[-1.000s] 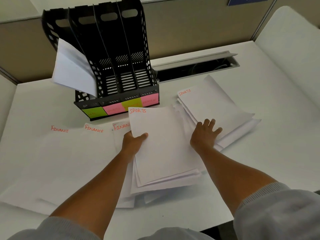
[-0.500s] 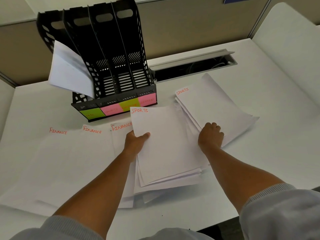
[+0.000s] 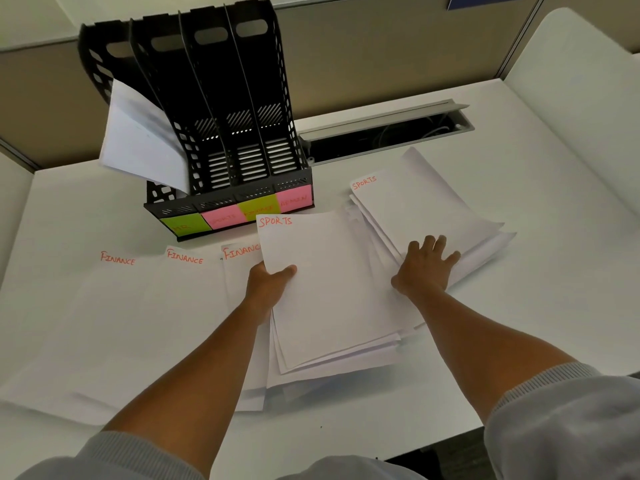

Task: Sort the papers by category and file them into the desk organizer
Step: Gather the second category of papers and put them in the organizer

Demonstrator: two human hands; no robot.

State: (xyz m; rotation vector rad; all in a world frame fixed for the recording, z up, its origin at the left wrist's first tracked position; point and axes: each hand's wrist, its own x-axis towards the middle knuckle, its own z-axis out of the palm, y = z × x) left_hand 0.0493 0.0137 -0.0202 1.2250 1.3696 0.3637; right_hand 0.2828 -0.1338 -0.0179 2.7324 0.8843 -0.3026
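A sheaf headed SPORTS (image 3: pixel 332 289) was pinched at its left edge by the left hand (image 3: pixel 268 289), thumb on top and fingers hidden beneath, its near end resting on a looser stack below. That grip seemed meant to keep one category together while more sheets were gathered. The right hand (image 3: pixel 427 266) was laid flat, fingers spread, on a second SPORTS pile (image 3: pixel 426 206) fanned out to the right, apparently to draw it toward the held sheaf; nothing was gripped by it.

To the left, three FINANCE sheets (image 3: pixel 138 306) were spread side by side and overlapping, headings showing, probably so that categories could be read at a glance.

The organizer (image 3: pixel 242 150) stood at the far left of the desk (image 3: pixel 554 289), just beyond the papers, with four upright slots tagged by coloured notes (image 3: pixel 239 214). Filed sheets (image 3: pixel 138 143) leaned out of the leftmost slot, sagging over its side; the other three looked empty, so sorting was judged to be at an early stage.

Open room lay on the right of the desk. A cable trough (image 3: pixel 388 133) gaped just beyond the right pile, where a sheet pushed too far could slip in. The near edge of the desk was close to the lower stack, leaving little margin for sliding papers toward the body.
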